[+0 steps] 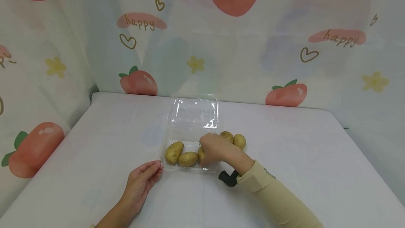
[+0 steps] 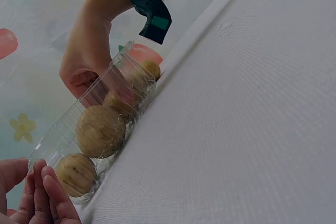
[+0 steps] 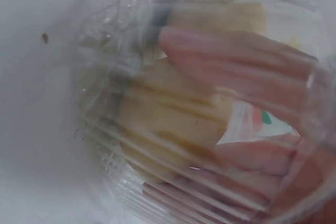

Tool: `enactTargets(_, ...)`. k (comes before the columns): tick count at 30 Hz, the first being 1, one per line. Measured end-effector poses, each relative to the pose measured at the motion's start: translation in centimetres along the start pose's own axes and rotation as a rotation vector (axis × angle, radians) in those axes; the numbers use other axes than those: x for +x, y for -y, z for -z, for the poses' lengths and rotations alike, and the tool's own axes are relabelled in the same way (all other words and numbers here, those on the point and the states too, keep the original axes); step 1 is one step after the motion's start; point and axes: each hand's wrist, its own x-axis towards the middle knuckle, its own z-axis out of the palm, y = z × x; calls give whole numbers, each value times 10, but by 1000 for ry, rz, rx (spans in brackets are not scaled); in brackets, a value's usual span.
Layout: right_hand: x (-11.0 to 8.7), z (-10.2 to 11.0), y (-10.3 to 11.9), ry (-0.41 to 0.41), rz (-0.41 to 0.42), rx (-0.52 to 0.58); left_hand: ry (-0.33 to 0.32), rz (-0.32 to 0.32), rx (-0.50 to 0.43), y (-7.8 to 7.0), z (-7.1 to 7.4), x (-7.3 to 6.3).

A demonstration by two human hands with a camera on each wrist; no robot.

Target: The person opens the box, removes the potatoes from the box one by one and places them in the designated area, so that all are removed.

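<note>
My left hand [image 1: 140, 182] pinches the near left corner of a ribbed, clear plastic container [image 1: 186, 170]; to its outer side, the white tablecloth [image 1: 95, 157] runs wide. Farther in, inside the container's walls, my right hand [image 1: 216, 149] has thumb and fingers clamped round a smooth, tan potato [image 3: 173, 119]. Left of that grip lie two rounded potatoes [image 1: 174, 153] — skins speckled. Beyond it, the glossy lid [image 1: 194, 113] stands open — near the printed backdrop [image 1: 227, 55].
</note>
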Motion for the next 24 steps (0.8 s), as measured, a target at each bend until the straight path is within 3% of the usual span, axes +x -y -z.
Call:
enactTargets(13,-13,9,-5,-138,10,24,0,-3,3,0,0,0)
enactTargets(19,-19,9,-9,-190,57,33,9,-17,14,1,0,0)
enactTargets(24,-25,11,-12,-227,97,102,0,-5,1,0,-1,0)
